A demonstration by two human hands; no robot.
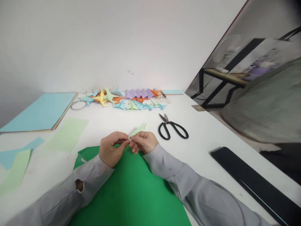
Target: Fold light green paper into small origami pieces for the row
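Between my fingertips is a small folded strip of light green paper (140, 128), its far end pointing up and to the right. My left hand (113, 147) pinches its near end between thumb and forefinger. My right hand (144, 142) grips the same piece from the right, thumb on top and the other fingers curled beneath. Both hands are above the far part of a green sheet (131, 188) that covers the near table. Black-handled scissors (172, 127) lie to the right of my right hand, blades partly spread. My fingers hide the near end of the folded paper.
Along the wall is a row of folded paper shapes (133, 105), with a purple pleated paper (138, 93) among them. At left are a stack of coloured paper (44, 111), a tape-like ring (78, 105) and loose green paper (68, 134). A long black object (249, 179) lies at right.
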